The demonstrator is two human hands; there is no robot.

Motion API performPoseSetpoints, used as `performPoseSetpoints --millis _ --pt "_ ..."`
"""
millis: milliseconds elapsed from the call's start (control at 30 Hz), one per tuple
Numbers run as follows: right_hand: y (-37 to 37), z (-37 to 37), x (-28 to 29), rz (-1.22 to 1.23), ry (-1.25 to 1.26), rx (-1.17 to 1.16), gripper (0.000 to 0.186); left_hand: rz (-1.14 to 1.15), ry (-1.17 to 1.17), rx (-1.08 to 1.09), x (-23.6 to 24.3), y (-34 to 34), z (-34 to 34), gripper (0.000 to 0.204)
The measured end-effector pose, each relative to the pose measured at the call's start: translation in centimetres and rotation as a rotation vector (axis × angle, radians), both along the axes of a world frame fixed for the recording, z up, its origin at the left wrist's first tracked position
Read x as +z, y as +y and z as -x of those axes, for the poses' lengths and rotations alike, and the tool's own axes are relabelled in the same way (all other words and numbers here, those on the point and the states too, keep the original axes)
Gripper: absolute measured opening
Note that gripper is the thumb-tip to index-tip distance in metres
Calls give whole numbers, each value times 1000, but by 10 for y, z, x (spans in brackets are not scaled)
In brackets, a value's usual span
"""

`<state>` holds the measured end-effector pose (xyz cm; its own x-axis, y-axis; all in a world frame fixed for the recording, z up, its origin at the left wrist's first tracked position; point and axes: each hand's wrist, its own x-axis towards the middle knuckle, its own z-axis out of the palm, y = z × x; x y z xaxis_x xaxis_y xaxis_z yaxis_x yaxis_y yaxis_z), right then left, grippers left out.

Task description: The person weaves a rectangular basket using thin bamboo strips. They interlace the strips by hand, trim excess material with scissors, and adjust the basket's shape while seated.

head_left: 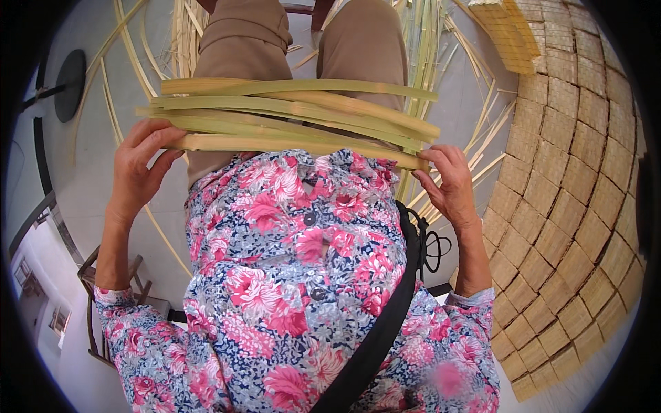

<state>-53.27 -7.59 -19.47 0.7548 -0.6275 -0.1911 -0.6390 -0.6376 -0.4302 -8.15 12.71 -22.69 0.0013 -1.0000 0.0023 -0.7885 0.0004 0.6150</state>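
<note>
Several flat, yellow-green plant strips (296,109) lie crosswise over my thighs, side by side and partly overlapping; they look like split bamboo or cane. The strip nearest my body (275,143) is pinched at both ends. My left hand (143,155) grips its left end between thumb and fingers. At the other end, my right hand (446,175) holds the tip the same way, with the thumb below and the fingers above. The remaining strips rest just beyond this one, on my brown trousers (241,45).
On the right, many straw-coloured woven blocks (551,199) are stacked in rows, with a yellowish bundle (506,34) at the top. Long loose strips (427,55) and thin slivers (110,103) litter the grey floor. A black round base (70,85) stands at left, and a chair (93,303) behind.
</note>
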Motion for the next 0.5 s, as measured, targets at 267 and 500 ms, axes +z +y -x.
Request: performPoseSetpoints --millis 267,500 --pt "-11 -1 4 -81 -146 -140 8 -134 192 27 4 -2 -10 22" --pt "-52 -6 26 -598 -376 -481 22 -238 402 171 13 -21 -37 11"
